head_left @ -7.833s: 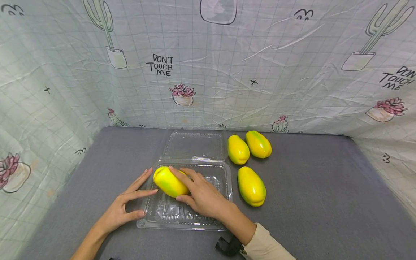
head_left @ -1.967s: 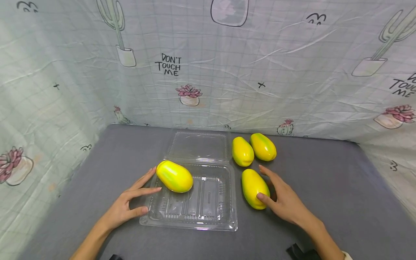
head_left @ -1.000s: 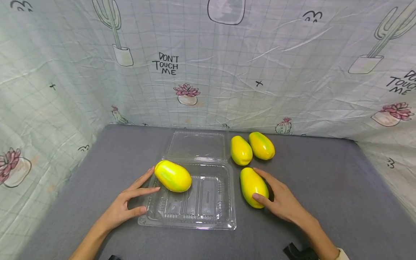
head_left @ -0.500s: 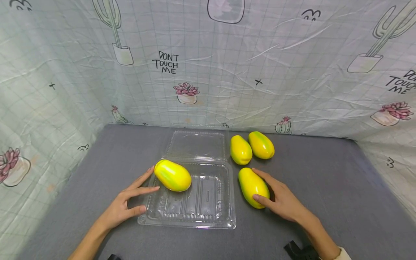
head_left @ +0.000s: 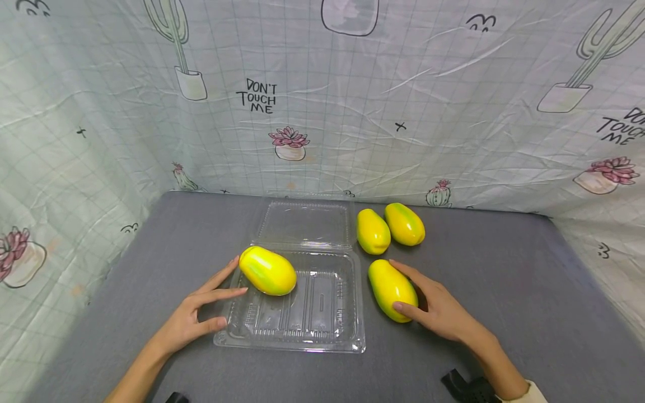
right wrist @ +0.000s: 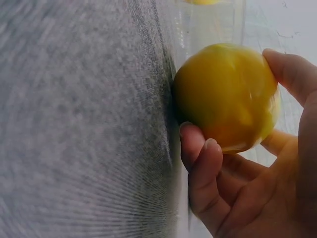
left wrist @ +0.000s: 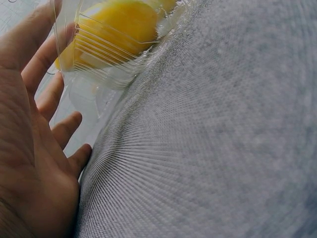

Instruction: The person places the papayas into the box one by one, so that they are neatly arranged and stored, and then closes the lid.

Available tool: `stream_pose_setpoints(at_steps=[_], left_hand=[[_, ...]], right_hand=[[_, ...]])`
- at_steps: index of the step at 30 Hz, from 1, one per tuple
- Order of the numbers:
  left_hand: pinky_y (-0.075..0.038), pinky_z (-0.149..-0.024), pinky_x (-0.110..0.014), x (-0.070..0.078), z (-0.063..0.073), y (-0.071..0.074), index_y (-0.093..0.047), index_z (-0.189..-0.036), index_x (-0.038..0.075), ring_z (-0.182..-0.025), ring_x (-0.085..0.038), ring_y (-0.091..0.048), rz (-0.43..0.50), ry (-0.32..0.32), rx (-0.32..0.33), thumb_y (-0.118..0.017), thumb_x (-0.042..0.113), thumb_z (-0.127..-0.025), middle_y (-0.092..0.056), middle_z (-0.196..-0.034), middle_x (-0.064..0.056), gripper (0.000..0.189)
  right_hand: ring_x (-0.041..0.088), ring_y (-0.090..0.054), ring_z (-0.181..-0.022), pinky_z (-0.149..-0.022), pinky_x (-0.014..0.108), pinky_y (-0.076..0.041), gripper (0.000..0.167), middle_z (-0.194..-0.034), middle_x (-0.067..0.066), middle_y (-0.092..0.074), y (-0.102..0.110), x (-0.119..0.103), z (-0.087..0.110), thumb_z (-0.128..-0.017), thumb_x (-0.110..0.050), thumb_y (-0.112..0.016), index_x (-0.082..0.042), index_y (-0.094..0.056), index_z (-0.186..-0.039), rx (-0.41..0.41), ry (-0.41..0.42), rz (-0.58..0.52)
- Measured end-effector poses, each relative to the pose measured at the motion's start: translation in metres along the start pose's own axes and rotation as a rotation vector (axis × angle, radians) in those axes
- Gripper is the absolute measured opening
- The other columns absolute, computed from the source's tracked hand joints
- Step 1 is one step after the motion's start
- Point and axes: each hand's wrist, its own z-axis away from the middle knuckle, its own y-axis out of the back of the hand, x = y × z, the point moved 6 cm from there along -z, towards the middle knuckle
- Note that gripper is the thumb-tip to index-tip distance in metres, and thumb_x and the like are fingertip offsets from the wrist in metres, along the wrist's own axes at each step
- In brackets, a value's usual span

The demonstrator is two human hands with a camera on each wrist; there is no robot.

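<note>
My right hand (head_left: 437, 307) grips a yellow-green papaya (head_left: 388, 288) on the grey table, thumb on its near side and fingers round its far right side. In the right wrist view this papaya (right wrist: 223, 94) sits low against the cloth, with fingers curled beneath it. A clear plastic clamshell box (head_left: 322, 342) lies with its lid (head_left: 304, 224) folded back. Inside its base, at the upper left, rests another papaya (head_left: 268, 271). My left hand (head_left: 188, 319) has its fingers spread along the box's left edge; the left wrist view shows them beside the transparent wall (left wrist: 106, 64).
Two more papayas, a left one (head_left: 373, 232) and a right one (head_left: 405, 225), lie side by side right of the lid. A patterned curtain (head_left: 342, 112) surrounds the back and sides of the table (head_left: 504, 291). A black strap (head_left: 466, 386) shows under the right forearm.
Since the oldest frame, my right hand has let go of the papaya in the box and moved right to grip the nearest loose one, which has turned slightly. My left hand stays by the box.
</note>
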Motion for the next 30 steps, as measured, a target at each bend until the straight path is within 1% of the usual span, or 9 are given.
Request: stream_pose_setpoints(at_steps=[10, 15, 17, 19, 22, 25, 30], left_hand=[[-0.015, -0.11, -0.022, -0.001, 0.001, 0.0, -0.06, -0.128, 0.003, -0.142, -0.035, -0.017, -0.002, 0.008, -0.005, -0.071, 0.008, -0.078, -0.021, -0.153, -0.024, 0.051], [-0.015, -0.11, -0.022, 0.0, 0.001, 0.0, -0.06, -0.128, 0.003, -0.142, -0.036, -0.017, -0.002, 0.01, -0.004, -0.071, 0.009, -0.079, -0.022, -0.153, -0.024, 0.05], [-0.015, -0.11, -0.022, 0.0, 0.001, 0.001, -0.061, -0.127, 0.003, -0.142, -0.036, -0.017, -0.001, 0.014, -0.004, -0.071, 0.009, -0.079, -0.022, -0.153, -0.024, 0.05], [-0.015, -0.11, -0.022, 0.001, 0.001, 0.001, -0.061, -0.127, 0.003, -0.142, -0.036, -0.017, -0.005, 0.022, -0.002, -0.071, 0.009, -0.079, -0.022, -0.154, -0.023, 0.05], [-0.015, -0.11, -0.021, 0.0, 0.001, 0.001, -0.061, -0.128, 0.003, -0.142, -0.036, -0.016, -0.004, 0.035, -0.002, -0.071, 0.009, -0.079, -0.022, -0.154, -0.022, 0.05], [-0.015, -0.11, -0.022, 0.0, 0.0, 0.001, -0.061, -0.128, 0.004, -0.142, -0.036, -0.016, -0.005, 0.034, -0.002, -0.071, 0.008, -0.079, -0.022, -0.154, -0.023, 0.05], [-0.015, -0.11, -0.022, 0.0, -0.001, 0.001, -0.061, -0.127, 0.004, -0.142, -0.036, -0.016, -0.007, 0.028, -0.002, -0.071, 0.008, -0.078, -0.022, -0.154, -0.023, 0.051]], right_hand=[[0.011, -0.05, -0.097, -0.077, 0.03, -0.043, 0.073, -0.14, -0.006, -0.046, 0.002, -0.001, 0.0, -0.088, -0.031, -0.069, -0.03, -0.03, -0.15, -0.012, 0.018, -0.018], [0.011, -0.049, -0.091, -0.072, 0.027, -0.04, 0.074, -0.133, -0.007, -0.049, 0.003, -0.002, 0.0, -0.088, -0.029, -0.069, -0.028, -0.029, -0.15, -0.007, 0.037, -0.013], [0.009, -0.051, -0.084, -0.069, 0.026, -0.041, 0.074, -0.129, -0.007, -0.049, 0.003, -0.002, 0.0, -0.088, -0.027, -0.069, -0.027, -0.029, -0.151, -0.009, 0.042, -0.022], [0.008, -0.051, -0.083, -0.067, 0.025, -0.043, 0.075, -0.131, -0.006, -0.049, 0.003, -0.002, 0.0, -0.088, -0.027, -0.069, -0.026, -0.028, -0.151, -0.007, 0.047, -0.031], [0.008, -0.052, -0.077, -0.059, 0.025, -0.046, 0.075, -0.135, -0.004, -0.047, 0.005, -0.003, -0.001, -0.088, -0.024, -0.069, -0.026, -0.027, -0.151, -0.006, 0.05, -0.064], [0.009, -0.054, -0.078, -0.056, 0.025, -0.047, 0.077, -0.14, -0.002, -0.045, 0.007, -0.005, -0.002, -0.088, -0.021, -0.069, -0.025, -0.026, -0.152, 0.002, 0.062, -0.091], [0.012, -0.058, -0.083, -0.055, 0.027, -0.049, 0.08, -0.141, 0.003, -0.043, 0.012, -0.009, -0.003, -0.088, -0.017, -0.068, -0.022, -0.022, -0.153, 0.016, 0.087, -0.111]])
